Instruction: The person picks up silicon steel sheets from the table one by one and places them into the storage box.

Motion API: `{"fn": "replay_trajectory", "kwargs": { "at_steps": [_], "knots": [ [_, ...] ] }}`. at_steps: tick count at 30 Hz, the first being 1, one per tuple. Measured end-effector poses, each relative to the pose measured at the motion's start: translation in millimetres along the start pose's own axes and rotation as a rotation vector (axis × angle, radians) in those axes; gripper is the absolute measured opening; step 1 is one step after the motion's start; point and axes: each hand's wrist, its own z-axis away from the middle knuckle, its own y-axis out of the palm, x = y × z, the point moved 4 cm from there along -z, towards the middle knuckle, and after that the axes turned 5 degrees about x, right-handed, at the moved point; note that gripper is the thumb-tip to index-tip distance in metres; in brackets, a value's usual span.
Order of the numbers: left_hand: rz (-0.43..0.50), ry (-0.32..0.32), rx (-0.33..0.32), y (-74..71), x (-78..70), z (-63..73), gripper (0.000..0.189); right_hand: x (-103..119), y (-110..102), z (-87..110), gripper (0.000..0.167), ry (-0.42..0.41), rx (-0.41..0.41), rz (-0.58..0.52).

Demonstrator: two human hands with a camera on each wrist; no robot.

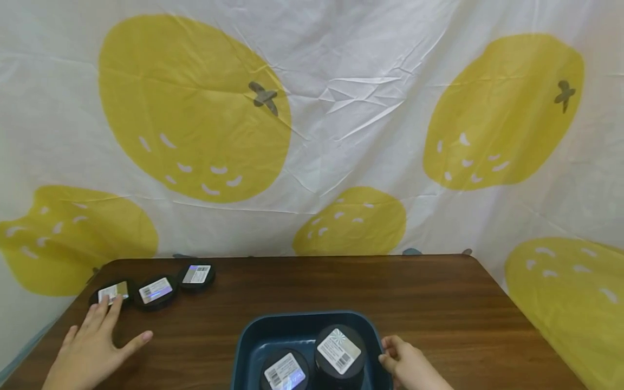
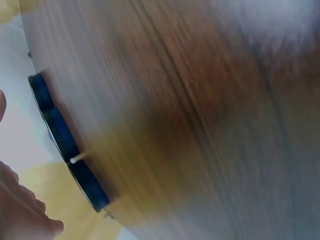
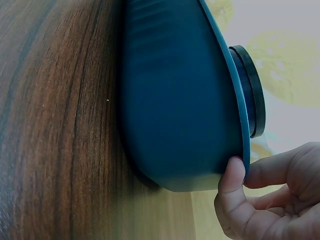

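My left hand (image 1: 90, 344) is stretched over the table with its fingers spread, its fingertips overlapping the leftmost round black tub (image 1: 111, 293) in the head view. Beside that tub stand a second black tub (image 1: 157, 292) and a third (image 1: 196, 277), each with a white barcode label on top. My right hand (image 1: 411, 364) pinches the right rim of a dark blue plastic bin (image 1: 312, 315); the right wrist view shows thumb and finger on either side of that rim (image 3: 240, 120). Inside the bin are a taller black tub (image 1: 353, 346) and a lower one (image 1: 280, 365).
The brown wooden table (image 1: 439, 292) ends at a white cloth (image 1: 351, 81) printed with large yellow fruit, hanging behind it and at the sides. The row of tubs lies close to the table's far left corner. The bin is at the near middle.
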Motion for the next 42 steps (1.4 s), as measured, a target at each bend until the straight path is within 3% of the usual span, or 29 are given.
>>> {"fn": "replay_trajectory", "kwargs": {
  "at_steps": [9, 23, 27, 30, 36, 42],
  "knots": [
    [0.033, -0.060, -0.012, -2.0, 21.5, -10.0, 0.101, 0, -1, 0.8, 0.030, 0.003, -0.004, 0.008],
    [0.041, -0.123, -0.056, -5.9, 43.1, -21.4, 0.106, 2, 0, 0.0, 0.027, 0.025, -0.022, 0.015],
    [0.047, -0.127, -0.027, -1.6, 50.0, -21.5, 0.108, 1, 1, 0.3, 0.028, 0.026, -0.033, 0.018],
    [0.072, -0.129, -0.007, 0.4, 53.5, -24.1, 0.109, 0, 0, 0.6, 0.029, 0.043, -0.032, 0.014],
    [0.151, -0.132, -0.054, 0.4, 58.4, -30.2, 0.111, 0, -2, -0.6, 0.027, 0.029, -0.042, 0.052],
    [0.225, -0.134, -0.053, 3.4, 61.4, -35.2, 0.113, 0, 0, -1.4, 0.026, 0.022, -0.030, 0.034]
  ]
}}
